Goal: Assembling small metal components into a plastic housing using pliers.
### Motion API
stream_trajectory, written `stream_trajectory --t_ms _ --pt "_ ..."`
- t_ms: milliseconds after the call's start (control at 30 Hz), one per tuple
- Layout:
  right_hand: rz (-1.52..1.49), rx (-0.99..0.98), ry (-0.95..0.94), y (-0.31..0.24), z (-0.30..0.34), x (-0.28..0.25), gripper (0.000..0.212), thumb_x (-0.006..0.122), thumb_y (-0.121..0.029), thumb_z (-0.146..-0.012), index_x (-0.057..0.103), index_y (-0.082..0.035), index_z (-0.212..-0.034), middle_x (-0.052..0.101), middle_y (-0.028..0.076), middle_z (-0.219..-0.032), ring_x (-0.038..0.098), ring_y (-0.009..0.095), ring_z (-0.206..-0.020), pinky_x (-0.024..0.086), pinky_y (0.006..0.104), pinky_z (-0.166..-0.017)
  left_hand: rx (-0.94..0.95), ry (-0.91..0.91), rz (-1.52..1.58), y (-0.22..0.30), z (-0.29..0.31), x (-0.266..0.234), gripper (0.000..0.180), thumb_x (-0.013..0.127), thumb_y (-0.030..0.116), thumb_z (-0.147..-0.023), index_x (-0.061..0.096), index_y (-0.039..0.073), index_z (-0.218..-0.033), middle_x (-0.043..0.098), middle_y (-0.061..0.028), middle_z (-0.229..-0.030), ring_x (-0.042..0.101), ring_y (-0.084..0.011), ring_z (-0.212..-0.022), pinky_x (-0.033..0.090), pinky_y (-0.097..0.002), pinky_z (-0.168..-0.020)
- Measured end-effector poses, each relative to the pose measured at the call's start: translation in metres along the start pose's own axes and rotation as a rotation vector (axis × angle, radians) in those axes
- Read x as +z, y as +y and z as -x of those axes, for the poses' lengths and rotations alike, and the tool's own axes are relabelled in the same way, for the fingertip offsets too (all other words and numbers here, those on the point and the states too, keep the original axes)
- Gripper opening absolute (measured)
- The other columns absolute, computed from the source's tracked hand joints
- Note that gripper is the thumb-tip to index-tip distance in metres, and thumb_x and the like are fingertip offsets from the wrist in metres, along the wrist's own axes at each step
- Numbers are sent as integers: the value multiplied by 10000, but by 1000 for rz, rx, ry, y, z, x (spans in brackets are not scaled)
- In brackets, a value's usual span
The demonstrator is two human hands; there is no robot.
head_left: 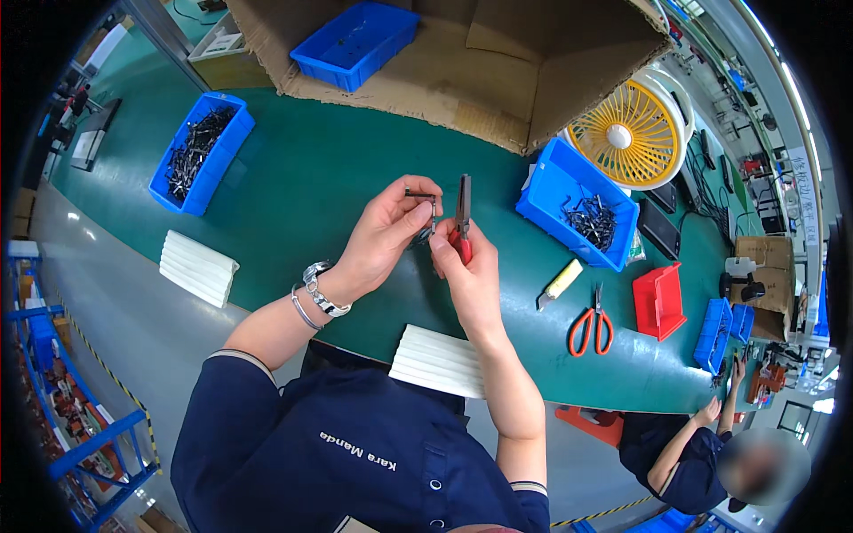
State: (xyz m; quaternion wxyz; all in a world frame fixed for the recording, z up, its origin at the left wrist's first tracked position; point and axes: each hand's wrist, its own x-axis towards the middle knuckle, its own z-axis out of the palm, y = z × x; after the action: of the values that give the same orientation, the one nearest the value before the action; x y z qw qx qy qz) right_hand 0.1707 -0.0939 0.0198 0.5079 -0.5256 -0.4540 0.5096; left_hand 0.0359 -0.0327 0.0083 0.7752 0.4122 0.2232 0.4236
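Over the green table, my left hand (384, 233) pinches a small, thin dark part (421, 194) between thumb and fingers. It looks bent at a right angle, but its exact kind is too small to tell. My right hand (473, 274) is closed around red-handled pliers (464, 206), whose dark jaws point away from me. The right fingertips meet the lower end of the small part, close to the left fingers. Part of the pliers' handles is hidden in the right palm.
Blue bins with small black parts stand left (233, 147) and right (530, 206). Beyond are a cardboard box (462, 98) and a yellow fan (622, 133). A utility knife (561, 282), red-handled scissors (591, 329) and a red bin (657, 302) lie right. A co-worker (675, 457) sits at far right.
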Motion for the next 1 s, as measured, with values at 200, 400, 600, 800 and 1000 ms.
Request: stream_trajectory --t_ms 200,400,600,800,1000 --pt "13 -18 99 -2 0 0 136 573 -132 -866 494 -32 -818 440 -9 -657 386 83 -624 339 258 -560 17 -60 -57 -2 0 6 334 529 174 -957 388 56 -1235 499 -41 -1007 499 -119 -947 399 -269 -896" --pt "4 -1 97 -1 1 2 135 573 -135 -865 496 -32 -823 440 -13 -660 384 77 -625 339 253 -562 2 -82 -29 -5 3 2 348 524 173 -958 372 66 -1253 496 -36 -1021 494 -118 -969 394 -267 -904" --pt "-5 4 96 0 2 -2 134 574 -132 -867 498 -32 -822 440 -18 -662 384 72 -626 338 250 -560 34 -64 -67 -10 2 7 319 519 163 -959 418 61 -1244 499 -18 -1019 492 -87 -970 406 -245 -875" --pt "32 12 107 -1 1 0 142 582 -127 -867 492 -34 -807 430 -20 -649 373 66 -615 330 247 -548 13 -35 -68 -10 2 8 330 522 182 -961 417 64 -1251 498 -13 -1020 485 -84 -971 376 -242 -894" --pt "57 16 121 2 -1 0 153 585 -131 -869 492 -35 -793 424 -19 -630 363 64 -604 325 247 -541 -45 -35 -62 -12 2 2 400 542 215 -954 360 59 -1275 517 -39 -1071 497 -127 -1036 391 -281 -950"
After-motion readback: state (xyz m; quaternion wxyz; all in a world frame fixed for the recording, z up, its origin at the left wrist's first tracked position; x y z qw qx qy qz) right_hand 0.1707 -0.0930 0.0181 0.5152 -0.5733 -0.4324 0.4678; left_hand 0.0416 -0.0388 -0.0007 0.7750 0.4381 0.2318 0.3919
